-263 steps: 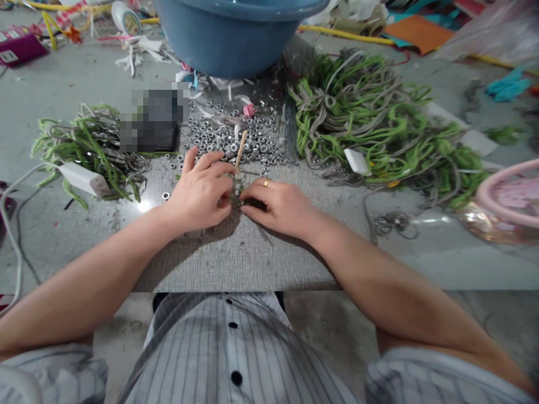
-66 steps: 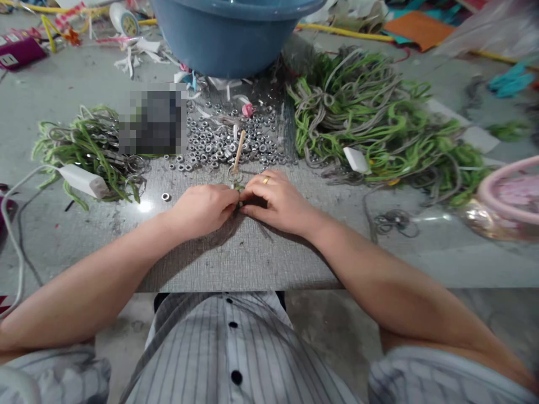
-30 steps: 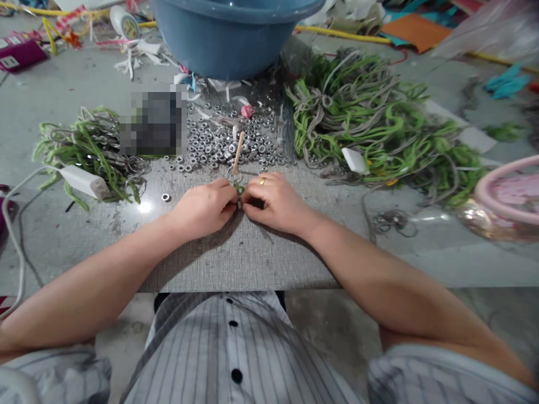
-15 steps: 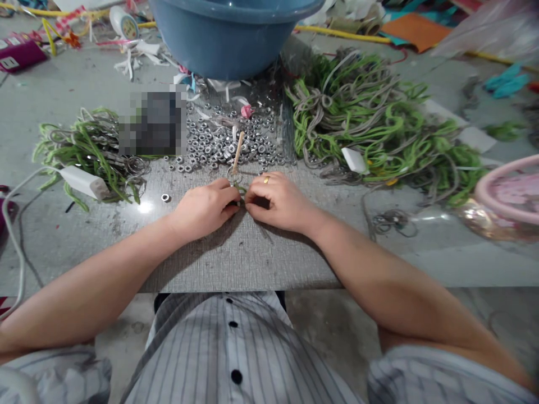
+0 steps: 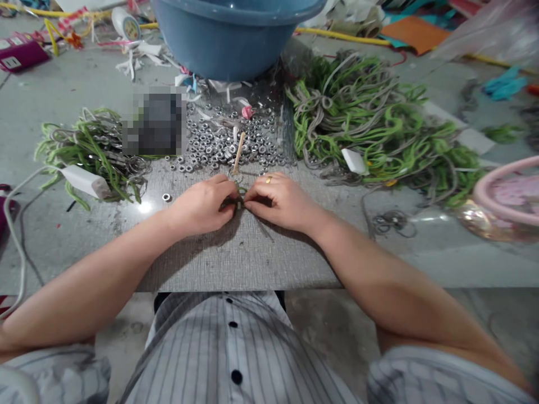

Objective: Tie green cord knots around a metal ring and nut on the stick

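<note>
My left hand (image 5: 206,205) and my right hand (image 5: 286,202) meet at the middle of the table near its front edge. Both are closed in a pinch on a short green and grey cord (image 5: 240,204), most of it hidden by the fingers. A thin grey end trails below my right hand. Just beyond the fingertips stands a thin wooden stick (image 5: 239,152), close to a metal ring. A heap of small silver metal rings (image 5: 206,148) spreads behind the hands, and one loose ring (image 5: 167,197) lies left of my left hand.
Green and grey cords lie in a large pile (image 5: 370,118) at the right and a smaller bundle (image 5: 90,143) at the left, beside a white block (image 5: 86,182). At the back is a blue basin (image 5: 227,47). A pink-rimmed container (image 5: 488,185) stands far right.
The fingers of both hands have shifted slightly around the cord, and more of it shows between them. Everything else on the table stays in place.
</note>
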Tool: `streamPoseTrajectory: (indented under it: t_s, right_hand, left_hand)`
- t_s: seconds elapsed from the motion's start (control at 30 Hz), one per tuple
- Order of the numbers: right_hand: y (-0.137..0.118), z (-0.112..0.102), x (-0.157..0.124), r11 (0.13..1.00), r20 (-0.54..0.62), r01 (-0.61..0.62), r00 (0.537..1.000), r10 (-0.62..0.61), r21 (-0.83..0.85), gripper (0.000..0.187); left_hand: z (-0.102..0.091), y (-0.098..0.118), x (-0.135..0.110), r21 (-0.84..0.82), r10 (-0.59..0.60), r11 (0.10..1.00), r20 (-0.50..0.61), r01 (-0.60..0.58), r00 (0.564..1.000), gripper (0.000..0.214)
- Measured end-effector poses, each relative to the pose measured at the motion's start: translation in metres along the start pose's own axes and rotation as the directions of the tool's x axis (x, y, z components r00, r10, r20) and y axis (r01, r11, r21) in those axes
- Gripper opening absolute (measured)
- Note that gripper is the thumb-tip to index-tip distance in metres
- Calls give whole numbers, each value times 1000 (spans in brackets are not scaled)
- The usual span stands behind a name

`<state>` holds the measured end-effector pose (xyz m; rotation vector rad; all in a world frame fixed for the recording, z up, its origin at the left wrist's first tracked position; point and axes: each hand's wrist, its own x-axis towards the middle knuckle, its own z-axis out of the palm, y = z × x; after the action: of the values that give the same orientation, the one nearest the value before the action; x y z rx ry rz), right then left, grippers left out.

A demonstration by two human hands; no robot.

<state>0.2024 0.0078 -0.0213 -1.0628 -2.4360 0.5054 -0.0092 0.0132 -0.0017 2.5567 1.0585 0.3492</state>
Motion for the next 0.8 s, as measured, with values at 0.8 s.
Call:
streamPoseTrajectory:
  t_s: [0.8]
  right_hand:
    - [-6, 9, 3, 999, -22, -18, 1000, 17, -39, 14]
  left_hand:
    - [5, 5, 3, 78, -117, 991, 101, 110, 988, 21]
